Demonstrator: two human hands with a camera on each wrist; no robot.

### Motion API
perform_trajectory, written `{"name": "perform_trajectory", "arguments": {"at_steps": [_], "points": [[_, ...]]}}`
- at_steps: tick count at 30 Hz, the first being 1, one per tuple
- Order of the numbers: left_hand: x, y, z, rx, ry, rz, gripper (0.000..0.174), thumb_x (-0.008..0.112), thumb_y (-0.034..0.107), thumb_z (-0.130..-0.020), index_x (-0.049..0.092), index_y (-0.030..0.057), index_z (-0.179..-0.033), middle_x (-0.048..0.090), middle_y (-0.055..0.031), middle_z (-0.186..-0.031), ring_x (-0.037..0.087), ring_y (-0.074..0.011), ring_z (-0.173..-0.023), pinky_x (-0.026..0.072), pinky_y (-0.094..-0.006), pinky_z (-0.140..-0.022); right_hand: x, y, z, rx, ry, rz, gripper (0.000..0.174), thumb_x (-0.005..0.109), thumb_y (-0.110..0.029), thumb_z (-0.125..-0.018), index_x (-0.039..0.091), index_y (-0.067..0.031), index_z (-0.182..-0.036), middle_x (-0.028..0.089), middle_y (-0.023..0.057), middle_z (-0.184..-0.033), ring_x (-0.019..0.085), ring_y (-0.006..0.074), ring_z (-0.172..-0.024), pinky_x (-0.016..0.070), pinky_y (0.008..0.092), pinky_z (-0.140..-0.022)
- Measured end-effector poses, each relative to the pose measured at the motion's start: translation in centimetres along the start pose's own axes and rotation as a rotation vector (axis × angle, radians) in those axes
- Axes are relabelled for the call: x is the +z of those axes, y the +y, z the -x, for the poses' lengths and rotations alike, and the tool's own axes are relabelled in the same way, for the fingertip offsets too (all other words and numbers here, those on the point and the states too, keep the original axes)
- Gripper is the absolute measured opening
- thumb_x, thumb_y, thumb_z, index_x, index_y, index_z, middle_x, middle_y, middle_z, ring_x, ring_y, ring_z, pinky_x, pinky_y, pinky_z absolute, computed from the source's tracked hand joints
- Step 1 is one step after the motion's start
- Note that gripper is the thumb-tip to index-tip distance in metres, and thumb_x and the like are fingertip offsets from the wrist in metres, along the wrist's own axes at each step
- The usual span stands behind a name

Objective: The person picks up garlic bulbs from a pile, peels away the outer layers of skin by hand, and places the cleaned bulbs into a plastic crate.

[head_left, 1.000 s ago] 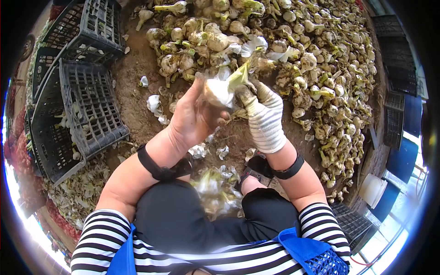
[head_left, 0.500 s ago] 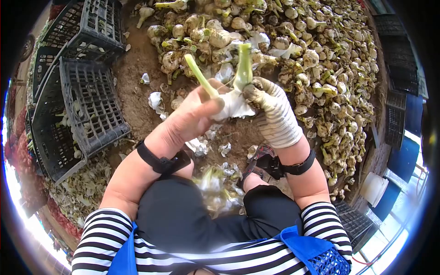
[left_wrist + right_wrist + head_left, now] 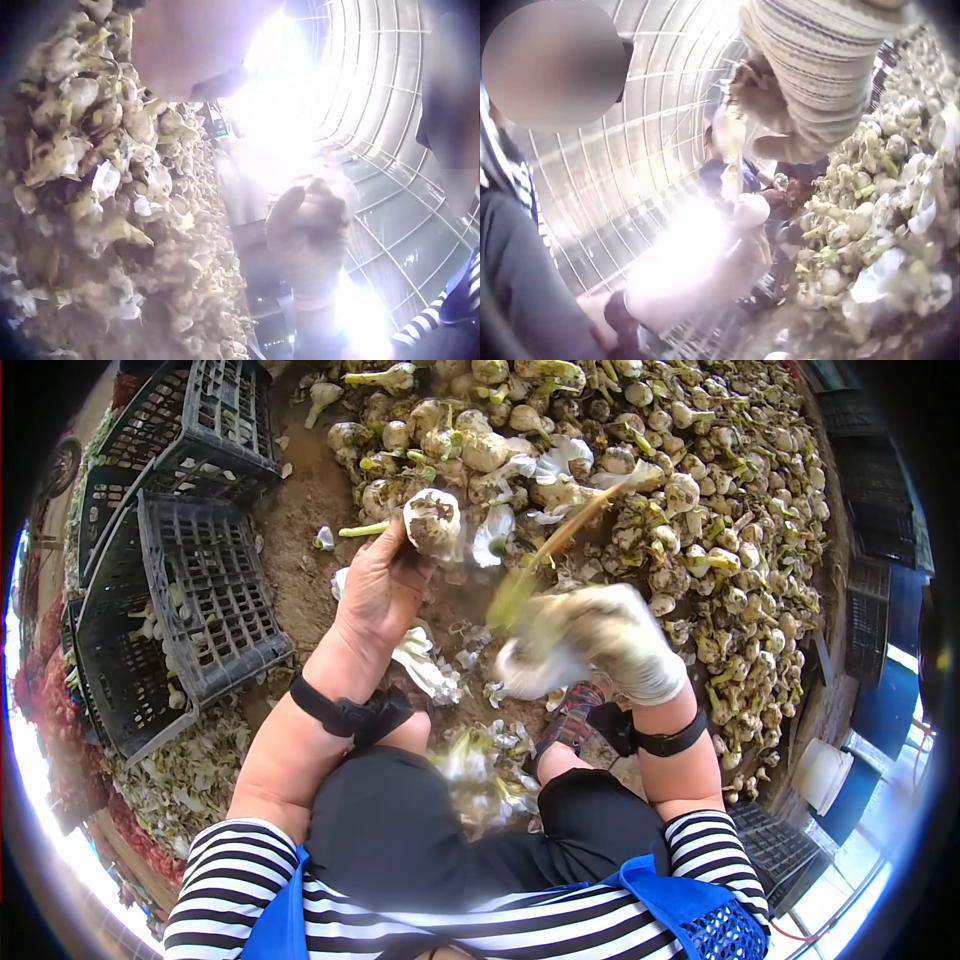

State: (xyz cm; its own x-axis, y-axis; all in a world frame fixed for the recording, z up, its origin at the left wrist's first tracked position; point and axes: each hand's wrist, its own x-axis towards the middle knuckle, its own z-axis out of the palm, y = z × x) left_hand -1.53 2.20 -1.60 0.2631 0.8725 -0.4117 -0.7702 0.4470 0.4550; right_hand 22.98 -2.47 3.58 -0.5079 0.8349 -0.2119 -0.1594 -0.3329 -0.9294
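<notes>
In the head view my bare left hand (image 3: 385, 585) holds a garlic bulb (image 3: 433, 525) up, its root end showing. A pale green stem (image 3: 363, 530) sticks out to the left of it. My right hand (image 3: 610, 640), in a striped knit glove, is apart from the bulb and blurred by motion. A torn strip of garlic husk (image 3: 565, 538) with a greenish end slants up beside it. In the right wrist view the glove (image 3: 810, 82) has curled fingers, with whitish husk (image 3: 731, 127) at their tips.
A large heap of garlic bulbs (image 3: 735, 560) fills the far and right side. Black plastic crates (image 3: 210, 590) stand at the left, near a pile of husks (image 3: 185, 770). Loose white skins (image 3: 490, 535) lie in front, and peelings (image 3: 485, 775) lie between my legs.
My hands have drawn apart. The left turned the bulb root end up and moved slightly left; the right pulled husk away and swung down and right.
</notes>
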Motion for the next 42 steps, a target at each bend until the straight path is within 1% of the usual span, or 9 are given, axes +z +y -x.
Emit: {"name": "perform_trajectory", "arguments": {"at_steps": [3,11,15,21,23,28,30,35,42], "points": [[0.2,-0.5,0.1,0.021,0.064,-0.050,0.026,0.054,0.018,-0.090,0.054,0.0036,-0.111,0.060,-0.0071,-0.110,0.057,-0.0176,-0.101,0.0477,-0.0299,-0.085,1.9,0.6,-1.6,-0.210,0.193,1.508,0.046,0.068,-0.034,-0.070,0.060,-0.0083,-0.108,0.053,0.0171,-0.110,0.044,0.0337,-0.111,0.0276,0.0484,-0.097],[0.9,-2.9,1.3,-0.131,0.027,-0.058,0.024,0.057,0.018,-0.089,0.056,0.0049,-0.109,0.062,-0.0076,-0.106,0.059,-0.0188,-0.100,0.0482,-0.0332,-0.088,3.1,0.6,-5.0,-0.582,0.534,1.125,0.023,0.069,-0.017,-0.077,0.062,-0.0067,-0.097,0.065,0.0093,-0.083,0.062,0.0233,-0.068,0.0509,0.0298,-0.061],[2.2,-2.1,1.9,-0.210,-0.151,0.018,0.026,0.057,0.017,-0.088,0.055,0.0055,-0.112,0.059,-0.0078,-0.111,0.057,-0.0197,-0.104,0.0479,-0.0329,-0.089,1.5,-0.2,-5.4,-0.104,0.530,-0.534,0.017,0.058,-0.020,-0.088,0.057,-0.0046,-0.096,0.062,0.0061,-0.083,0.061,0.0151,-0.066,0.0534,0.0278,-0.062],[3.6,0.7,2.2,0.145,0.136,-0.089,0.035,0.060,0.022,-0.086,0.053,0.0041,-0.115,0.060,-0.0084,-0.108,0.060,-0.0195,-0.098,0.0513,-0.0309,-0.085,1.5,1.0,-4.0,-0.123,0.481,-0.091,0.023,0.057,-0.023,-0.090,0.058,-0.0010,-0.091,0.062,0.0032,-0.081,0.060,0.0108,-0.070,0.0481,0.0233,-0.064],[1.3,7.5,1.6,0.152,-0.538,0.286,0.047,0.066,0.023,-0.080,0.051,-0.0028,-0.115,0.060,-0.0138,-0.106,0.061,-0.0223,-0.095,0.0543,-0.0294,-0.081,0.8,3.2,-2.9,0.110,0.494,-0.075,0.015,0.061,-0.019,-0.086,0.062,-0.0040,-0.087,0.061,0.0021,-0.076,0.054,0.0091,-0.070,0.0452,0.0263,-0.065],[3.8,10.0,3.3,0.259,-0.395,0.248,0.061,0.055,0.053,-0.083,0.054,0.0000,-0.113,0.061,-0.0165,-0.103,0.060,-0.0262,-0.094,0.0506,-0.0347,-0.083,-6.3,5.1,-5.8,-0.099,0.882,1.620,0.046,0.063,-0.024,-0.077,0.051,-0.0106,-0.119,0.051,0.0155,-0.120,0.047,0.0301,-0.112,0.0369,0.0445,-0.093],[2.8,6.2,1.8,0.115,-0.181,0.129,0.059,0.048,0.054,-0.086,0.055,0.0018,-0.112,0.062,-0.0149,-0.101,0.060,-0.0263,-0.090,0.0480,-0.0359,-0.081,-7.8,4.9,-8.2,0.238,0.725,1.607,0.066,0.059,-0.039,-0.079,0.034,-0.0174,-0.136,0.040,0.0136,-0.136,0.035,0.0318,-0.127,0.0187,0.0527,-0.106],[0.4,1.6,1.2,-0.080,-0.042,-0.085,0.047,0.043,0.045,-0.092,0.055,0.0035,-0.110,0.062,-0.0119,-0.099,0.059,-0.0236,-0.090,0.0467,-0.0389,-0.082,-5.5,12.5,-7.6,-0.094,0.374,1.861,0.023,0.057,-0.019,-0.077,0.061,-0.0146,-0.099,0.062,0.0101,-0.103,0.044,0.0305,-0.118,0.0441,0.0480,-0.082],[-4.2,0.4,0.6,0.212,0.242,-1.001,0.025,0.057,0.020,-0.088,0.058,0.0018,-0.105,0.063,-0.0112,-0.096,0.062,-0.0203,-0.083,0.0500,-0.0304,-0.075,-11.4,13.7,1.7,0.169,0.916,1.402,0.022,0.057,-0.015,-0.078,0.060,-0.0121,-0.099,0.060,0.0203,-0.089,0.059,0.0366,-0.078,0.0481,0.0429,-0.069]]}}
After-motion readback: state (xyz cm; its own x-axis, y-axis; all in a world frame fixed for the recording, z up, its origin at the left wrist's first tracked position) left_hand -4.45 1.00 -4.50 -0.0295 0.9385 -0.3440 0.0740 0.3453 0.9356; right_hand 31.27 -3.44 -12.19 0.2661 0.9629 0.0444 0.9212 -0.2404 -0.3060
